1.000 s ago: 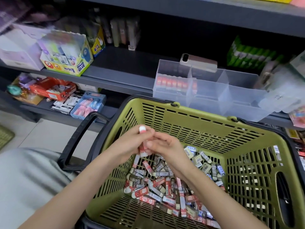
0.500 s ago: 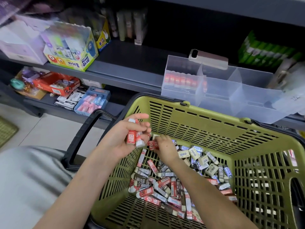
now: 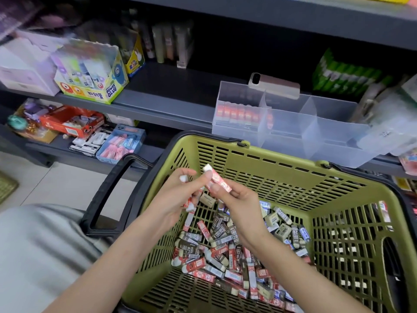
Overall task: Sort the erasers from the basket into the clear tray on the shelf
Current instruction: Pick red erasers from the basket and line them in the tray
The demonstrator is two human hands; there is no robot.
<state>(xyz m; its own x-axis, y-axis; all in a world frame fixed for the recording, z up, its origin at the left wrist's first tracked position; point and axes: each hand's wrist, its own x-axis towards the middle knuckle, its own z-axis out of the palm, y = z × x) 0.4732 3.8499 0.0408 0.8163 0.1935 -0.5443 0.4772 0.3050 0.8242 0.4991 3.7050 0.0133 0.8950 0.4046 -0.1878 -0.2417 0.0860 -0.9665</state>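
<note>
A green basket (image 3: 282, 154) in front of me holds a pile of erasers (image 3: 228, 251) in red, brown and blue sleeves. Above the pile, my left hand (image 3: 178, 195) grips a small bunch of red-sleeved erasers, a white end showing between its fingers. My right hand (image 3: 237, 197) pinches one red-sleeved eraser (image 3: 217, 180) and holds it against the left hand's fingertips. The clear tray (image 3: 291, 132) stands on the shelf behind the basket. Its left compartment holds a row of red erasers (image 3: 239, 114).
A phone (image 3: 274, 85) rests on the tray's back rim. A colourful glue box (image 3: 90, 75) and white boxes sit on the shelf at the left. Green packs (image 3: 345, 75) lie at the right. The basket's black handle (image 3: 108, 190) hangs down at the left.
My right hand has risen out of the pile with a red eraser and brought it up to the left hand. The camera has moved slightly.
</note>
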